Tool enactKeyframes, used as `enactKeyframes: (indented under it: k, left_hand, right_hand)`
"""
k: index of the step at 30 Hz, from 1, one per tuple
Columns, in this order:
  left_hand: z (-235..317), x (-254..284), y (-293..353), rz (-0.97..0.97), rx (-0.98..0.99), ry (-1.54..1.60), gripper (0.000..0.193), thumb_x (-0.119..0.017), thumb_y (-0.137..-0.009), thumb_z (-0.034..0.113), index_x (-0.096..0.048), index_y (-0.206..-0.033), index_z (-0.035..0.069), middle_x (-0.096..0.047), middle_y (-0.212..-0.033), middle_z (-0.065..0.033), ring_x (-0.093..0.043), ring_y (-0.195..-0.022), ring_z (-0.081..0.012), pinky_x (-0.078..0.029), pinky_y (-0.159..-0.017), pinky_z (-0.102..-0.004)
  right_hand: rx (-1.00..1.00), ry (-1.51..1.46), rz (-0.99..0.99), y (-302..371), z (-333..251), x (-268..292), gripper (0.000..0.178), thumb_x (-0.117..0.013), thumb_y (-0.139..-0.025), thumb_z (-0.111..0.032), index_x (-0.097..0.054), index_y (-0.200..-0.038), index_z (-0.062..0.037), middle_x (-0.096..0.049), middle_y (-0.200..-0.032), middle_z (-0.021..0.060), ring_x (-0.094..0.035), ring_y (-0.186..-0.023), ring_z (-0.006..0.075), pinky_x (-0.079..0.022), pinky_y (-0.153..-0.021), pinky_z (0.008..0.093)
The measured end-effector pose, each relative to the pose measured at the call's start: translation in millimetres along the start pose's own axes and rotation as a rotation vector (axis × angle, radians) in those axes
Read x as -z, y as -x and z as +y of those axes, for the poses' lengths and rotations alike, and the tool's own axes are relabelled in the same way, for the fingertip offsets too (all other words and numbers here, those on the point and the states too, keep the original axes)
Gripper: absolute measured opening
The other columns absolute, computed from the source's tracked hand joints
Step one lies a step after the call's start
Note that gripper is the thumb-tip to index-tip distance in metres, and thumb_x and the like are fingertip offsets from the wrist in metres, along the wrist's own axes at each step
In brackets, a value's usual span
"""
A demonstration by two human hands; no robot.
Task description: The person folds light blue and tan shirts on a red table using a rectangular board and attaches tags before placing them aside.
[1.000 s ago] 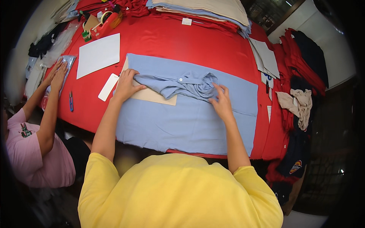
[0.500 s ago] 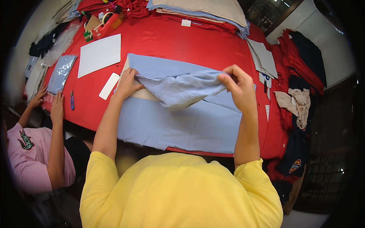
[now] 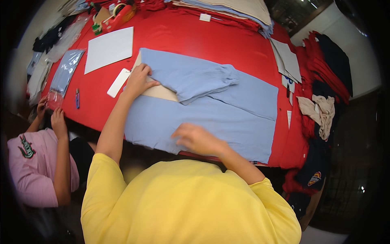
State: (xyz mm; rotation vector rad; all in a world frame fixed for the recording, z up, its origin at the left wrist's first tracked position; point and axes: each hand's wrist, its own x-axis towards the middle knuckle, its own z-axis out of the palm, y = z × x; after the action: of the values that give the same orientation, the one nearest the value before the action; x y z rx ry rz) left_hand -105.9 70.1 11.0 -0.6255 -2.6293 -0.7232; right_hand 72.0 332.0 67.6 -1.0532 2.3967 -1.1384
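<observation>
Resting at centre-left of the frame, the left hand (image 3: 139,81) has its thumb apart from its fingers and lies on a beige board (image 3: 162,93) and the end of a blue cloth (image 3: 239,118); whether it pinches either cannot be told. The blue cloth is spread across the centre of the frame, with a folded-over part (image 3: 207,81) lying on its upper half and partly on the board. The right hand (image 3: 197,138), at lower centre, is blurred, fingers loosely extended, with nothing seen in it; contact with the cloth beneath cannot be confirmed. A white tag (image 3: 118,83) lies just beside the left hand. A white sheet (image 3: 109,49) and blue snips (image 3: 77,99) lie on the red table covering (image 3: 195,40) at upper left and left of the frame. At far left, a co-worker's hands (image 3: 59,124) are near a bagged blue garment (image 3: 67,71). A crumpled beige cloth (image 3: 321,114) lies at right.
</observation>
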Motion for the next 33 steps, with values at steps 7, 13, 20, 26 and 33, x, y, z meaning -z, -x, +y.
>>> enactKeyframes:
  k: [7, 13, 20, 26, 33]
  left_hand:
    - [4, 3, -7, -0.033, 0.017, -0.073, 0.044, -0.076, -0.072, 0.044, -0.059, -0.086, 0.005, -0.058, -0.096, -0.0082, -0.053, -0.099, -0.0305, -0.044, -0.088, -0.0396]
    - [-51, 32, -40, -0.510, 0.669, 0.654, 0.078, -0.040, -0.089, 0.069, -0.064, -0.115, 0.000, -0.063, -0.112, -0.0172, -0.056, -0.103, -0.0290, -0.038, -0.098, -0.0376]
    - [-36, 35, -56, -0.633, 0.424, 0.181, 0.050, -0.066, -0.081, 0.048, -0.069, -0.100, 0.001, -0.066, -0.102, -0.0210, -0.061, -0.096, -0.0328, -0.047, -0.084, -0.0425]
    - [0, 6, -44, -0.191, 0.446, -0.141, 0.032, -0.070, -0.079, 0.022, -0.063, -0.105, 0.003, -0.066, -0.099, -0.0192, -0.058, -0.098, -0.0385, -0.047, -0.080, -0.0474]
    - [6, -43, -32, 0.170, 0.453, -0.272, 0.026, -0.058, -0.090, 0.018, -0.060, -0.111, 0.003, -0.065, -0.094, -0.0186, -0.055, -0.092, -0.0359, -0.044, -0.080, -0.0450]
  right_hand:
    - [0.265, 0.436, -0.163, -41, 6, -72, 0.017, -0.055, -0.082, -0.011, -0.060, -0.098, -0.0092, -0.057, -0.091, 0.0098, -0.058, -0.088, 0.0292, -0.048, -0.071, 0.0419]
    - [-0.043, -0.049, -0.084, -138, 37, 55, 0.005, -0.058, -0.083, -0.008, -0.061, -0.088, -0.0067, -0.063, -0.080, 0.0083, -0.060, -0.077, 0.0178, -0.048, -0.070, 0.0318]
    - [-0.388, 0.450, 0.894, -62, 124, 132, 0.024, -0.063, -0.086, -0.026, -0.061, -0.106, -0.0138, -0.056, -0.118, 0.0092, -0.049, -0.111, 0.0318, -0.036, -0.094, 0.0442]
    - [-0.568, 0.725, 0.716, 122, 62, 14, 0.035, -0.066, -0.079, -0.019, -0.056, -0.110, -0.0054, -0.049, -0.108, 0.0170, -0.044, -0.102, 0.0370, -0.034, -0.086, 0.0476]
    - [-0.794, 0.711, 0.791, 210, 106, 36, 0.015, -0.058, -0.087, -0.010, -0.059, -0.100, -0.0024, -0.055, -0.101, 0.0171, -0.048, -0.102, 0.0366, -0.037, -0.085, 0.0446]
